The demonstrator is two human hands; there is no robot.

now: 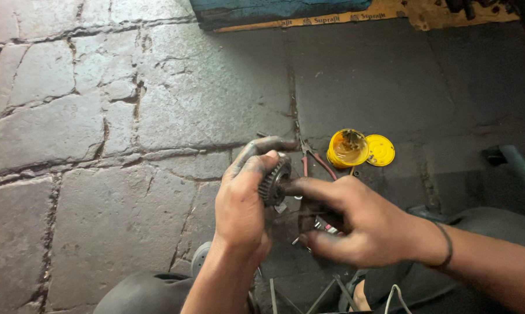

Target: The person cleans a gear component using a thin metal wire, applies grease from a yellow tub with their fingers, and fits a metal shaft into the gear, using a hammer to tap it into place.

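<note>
Near the top edge a strip of yellow-brown cardboard (390, 13) lies flat under a dark teal block (274, 9); it carries a line of dark print along its edge. Nearer me, a small round yellow tin (347, 147) stands open on the floor with amber grease inside, its yellow lid (380, 150) lying flat just beside it, touching on the right. Red-handled pliers (316, 160) lie between the tin and my hands.

My left hand (242, 203) is closed on a toothed metal gear (274, 180), thumb and curled forefinger clamped over its rim, holding it above the floor in the middle of the view. The gear is dark grey, greasy, its teeth fine and close. My right hand (347, 224), blackened with grease, presses its forefinger tip against the gear's face; whether its lower fingers pinch anything I cannot tell. A dark band (447, 244) circles that wrist.

The floor (100, 116) is rough grey stone slabs with cracked, dirty joints, darker to the right.
</note>
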